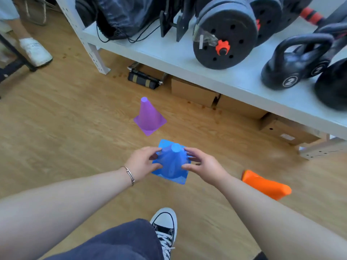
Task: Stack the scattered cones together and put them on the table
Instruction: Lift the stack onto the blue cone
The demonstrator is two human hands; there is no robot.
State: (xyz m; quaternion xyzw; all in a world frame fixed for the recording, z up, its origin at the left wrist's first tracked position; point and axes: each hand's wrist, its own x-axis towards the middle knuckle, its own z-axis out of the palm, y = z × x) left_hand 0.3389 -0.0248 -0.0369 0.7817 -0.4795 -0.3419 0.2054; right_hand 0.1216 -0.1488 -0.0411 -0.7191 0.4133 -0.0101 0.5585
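A blue cone (171, 162) is held upright above the wooden floor between both hands. My left hand (142, 162) grips its left side and my right hand (203, 163) grips its right side, fingers curled on the cone's body. A purple cone (149, 117) stands upright on the floor just beyond the blue one. An orange cone (266, 185) lies on its side on the floor to the right, partly hidden by my right forearm. The white table (169, 53) runs along the upper right.
The table holds black weight plates (225, 34), kettlebells (294, 61) and a black bag (120, 17). Cardboard boxes (193, 92) and a black case (144, 79) sit under it. Another person's white shoe (35, 51) is at the far left. My sneaker (165, 228) is below.
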